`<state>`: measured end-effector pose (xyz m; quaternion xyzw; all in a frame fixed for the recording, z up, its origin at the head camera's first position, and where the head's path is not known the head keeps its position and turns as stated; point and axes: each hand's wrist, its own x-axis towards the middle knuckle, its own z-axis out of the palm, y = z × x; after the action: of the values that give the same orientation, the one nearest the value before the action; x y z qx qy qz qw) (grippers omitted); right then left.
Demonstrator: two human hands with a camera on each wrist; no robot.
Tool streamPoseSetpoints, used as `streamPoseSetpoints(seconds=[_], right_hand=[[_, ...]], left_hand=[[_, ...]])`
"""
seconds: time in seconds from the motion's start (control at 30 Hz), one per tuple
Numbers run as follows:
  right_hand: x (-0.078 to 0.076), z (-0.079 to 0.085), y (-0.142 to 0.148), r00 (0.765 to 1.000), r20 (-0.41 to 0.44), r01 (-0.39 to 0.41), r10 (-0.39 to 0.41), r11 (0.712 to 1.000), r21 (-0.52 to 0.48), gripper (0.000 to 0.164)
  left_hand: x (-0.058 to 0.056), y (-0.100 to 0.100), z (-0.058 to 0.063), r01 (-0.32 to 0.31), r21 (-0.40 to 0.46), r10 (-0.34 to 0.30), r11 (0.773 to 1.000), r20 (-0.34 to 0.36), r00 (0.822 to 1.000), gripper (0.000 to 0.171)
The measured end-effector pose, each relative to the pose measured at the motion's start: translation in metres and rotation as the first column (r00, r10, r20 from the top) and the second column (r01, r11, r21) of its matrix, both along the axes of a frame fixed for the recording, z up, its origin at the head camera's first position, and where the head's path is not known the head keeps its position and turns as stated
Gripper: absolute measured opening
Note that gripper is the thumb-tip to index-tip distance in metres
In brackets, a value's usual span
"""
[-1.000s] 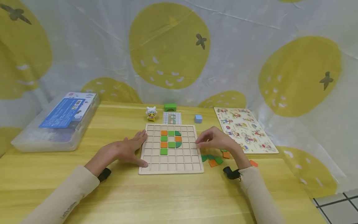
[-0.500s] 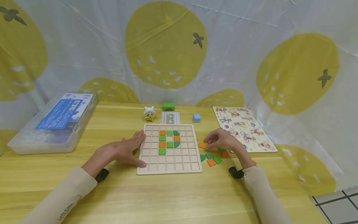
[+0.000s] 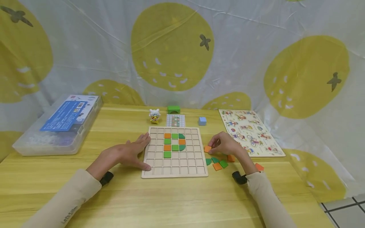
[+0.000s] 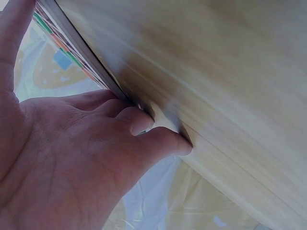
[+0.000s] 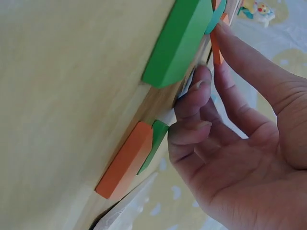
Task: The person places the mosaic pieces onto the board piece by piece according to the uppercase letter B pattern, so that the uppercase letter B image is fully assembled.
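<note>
My left hand [image 3: 131, 153] rests along the left side of a wooden grid board [image 3: 171, 171], thumb on the near left corner and fingers at the edge. Orange, green and dark green pieces [image 3: 167, 154] sit in some of the board's cells. Just right of the board, my right hand [image 3: 225, 144] pinches an orange square tile [image 3: 207, 148] between thumb and finger. The right wrist view shows that tile [image 5: 217, 50] on edge at the fingertips, the other fingers curled. Beside this hand lie loose tiles, among them a green square [image 3: 223, 163] and an orange one [image 3: 217, 166].
Behind the board are a pattern card [image 3: 175, 120], a green block [image 3: 173, 109], a small figurine [image 3: 154, 116] and a blue cube [image 3: 202, 121]. A picture puzzle board [image 3: 253, 133] lies at the right, a clear plastic case [image 3: 48, 144] at the left.
My right hand has moved right from the board's edge, and the orange tile now shows at its fingertips. My left hand has stayed on the board.
</note>
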<state>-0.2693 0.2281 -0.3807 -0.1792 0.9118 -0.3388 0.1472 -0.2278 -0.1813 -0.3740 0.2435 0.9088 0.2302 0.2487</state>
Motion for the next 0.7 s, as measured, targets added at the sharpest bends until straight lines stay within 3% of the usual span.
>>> streamPoseSetpoints(seconds=[0.3, 0.5, 0.7], right_hand=[[-0.003, -0.004, 0.005, 1.0, 0.003, 0.005, -0.005, 0.999, -0.045, 0.007], [-0.007, -0.005, 0.005, 0.999, 0.03, 0.013, -0.009, 0.99, -0.138, 0.007], [-0.002, 0.001, -0.022, 0.997, 0.06, -0.022, 0.038, 0.968, -0.251, 0.009]], left_hand=[[-0.001, 0.0, -0.001, -0.002, -0.007, 0.002, 1.0, -0.002, 1.0, 0.127], [0.0, -0.003, 0.0, -0.007, 0.001, 0.007, 1.0, 0.0, 1.0, 0.128], [0.001, -0.006, -0.001, -0.007, -0.006, 0.007, 1.0, -0.003, 1.0, 0.128]])
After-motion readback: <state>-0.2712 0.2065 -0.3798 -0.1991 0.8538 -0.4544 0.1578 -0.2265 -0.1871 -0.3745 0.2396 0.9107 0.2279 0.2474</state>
